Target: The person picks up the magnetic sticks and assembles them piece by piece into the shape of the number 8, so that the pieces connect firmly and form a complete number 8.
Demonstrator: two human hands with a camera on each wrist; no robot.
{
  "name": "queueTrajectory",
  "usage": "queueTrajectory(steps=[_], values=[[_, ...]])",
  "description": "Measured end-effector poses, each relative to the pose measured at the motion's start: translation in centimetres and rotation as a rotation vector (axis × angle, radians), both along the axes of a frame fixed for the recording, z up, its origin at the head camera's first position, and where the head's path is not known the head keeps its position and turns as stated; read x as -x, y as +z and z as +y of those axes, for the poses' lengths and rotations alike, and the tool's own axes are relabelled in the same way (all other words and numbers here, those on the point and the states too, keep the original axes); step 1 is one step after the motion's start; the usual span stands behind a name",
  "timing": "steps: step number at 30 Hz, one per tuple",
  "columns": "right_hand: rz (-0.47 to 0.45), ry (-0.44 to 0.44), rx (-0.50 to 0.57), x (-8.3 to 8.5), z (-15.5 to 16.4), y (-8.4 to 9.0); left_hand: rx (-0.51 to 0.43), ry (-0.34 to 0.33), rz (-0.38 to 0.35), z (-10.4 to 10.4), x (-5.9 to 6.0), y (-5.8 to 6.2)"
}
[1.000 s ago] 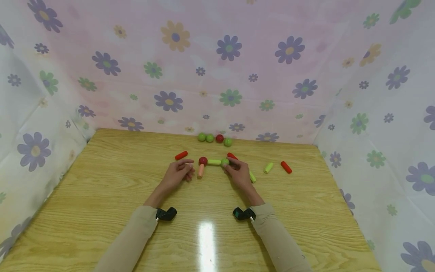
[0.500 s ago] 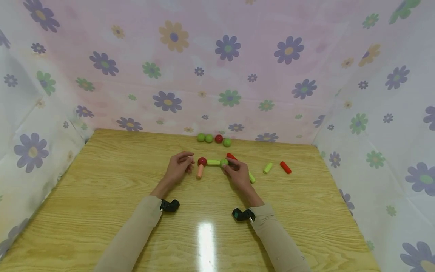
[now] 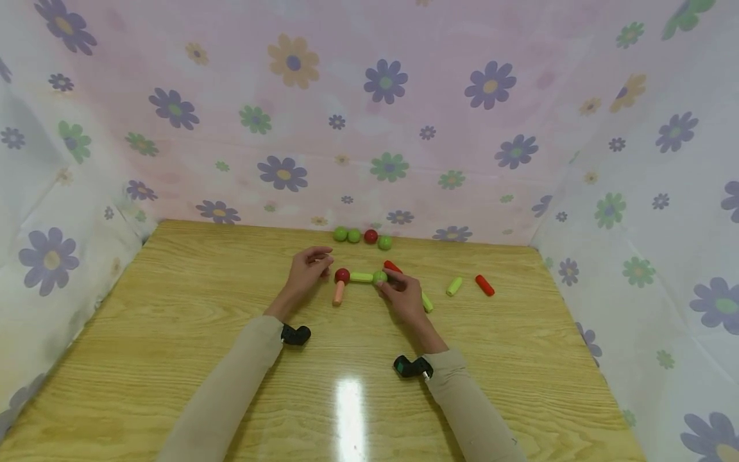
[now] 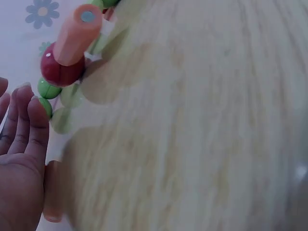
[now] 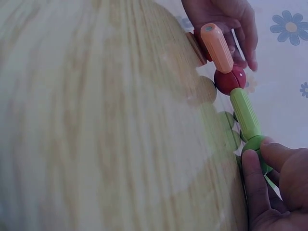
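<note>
A joined piece sits mid-table: a red ball (image 3: pixel 342 276) with a salmon rod (image 3: pixel 338 294) pointing toward me and a yellow-green rod (image 3: pixel 361 278) running right to a green ball (image 3: pixel 378 278). Thumb and fingers of my right hand (image 3: pixel 405 298) pinch that green ball, also plain in the right wrist view (image 5: pixel 254 143). My left hand (image 3: pixel 306 274) hovers just left of the red ball, fingers loosely extended and holding nothing. Beneath it a loose reddish rod (image 4: pixel 53 192) shows in the left wrist view; the hand hides it in the head view.
At the back edge stand two green balls (image 3: pixel 347 235), a red ball (image 3: pixel 371 237) and another green ball (image 3: pixel 385 242). Around my right hand lie a red rod (image 3: pixel 391 266) and a yellow-green rod (image 3: pixel 426 301). Farther right are a short yellow-green rod (image 3: pixel 454 286) and a red rod (image 3: pixel 485 285).
My left hand has moved forward and slightly right, now covering the red rod on the left. The right hand keeps its pinch on the green ball, and the joined piece stays put.
</note>
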State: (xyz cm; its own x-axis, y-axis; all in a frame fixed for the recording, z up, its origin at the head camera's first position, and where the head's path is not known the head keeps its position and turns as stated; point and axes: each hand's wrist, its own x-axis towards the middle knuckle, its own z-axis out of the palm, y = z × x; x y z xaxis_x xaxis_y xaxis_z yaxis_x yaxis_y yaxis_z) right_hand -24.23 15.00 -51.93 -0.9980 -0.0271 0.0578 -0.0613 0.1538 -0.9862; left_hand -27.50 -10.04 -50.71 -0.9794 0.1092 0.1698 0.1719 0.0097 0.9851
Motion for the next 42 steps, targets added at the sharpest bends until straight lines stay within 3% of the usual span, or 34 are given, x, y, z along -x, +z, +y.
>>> queueTrajectory(steps=[8,20,27,34,42], values=[[-0.028,0.001,0.016,0.0,0.1,-0.1,-0.013,0.022,0.015,0.6,1.1,-0.8],[-0.056,0.017,0.033,0.0,0.2,0.0,0.074,0.004,-0.069,1.0,3.4,0.5],[-0.067,0.043,0.013,-1.1,0.1,2.5,0.144,0.025,0.006,1.7,5.4,1.4],[-0.026,0.014,0.005,0.1,0.4,-0.1,0.192,0.06,0.066,2.5,6.4,0.9],[0.004,0.014,-0.025,0.1,0.3,0.1,0.276,0.014,0.08,2.7,7.0,0.6]])
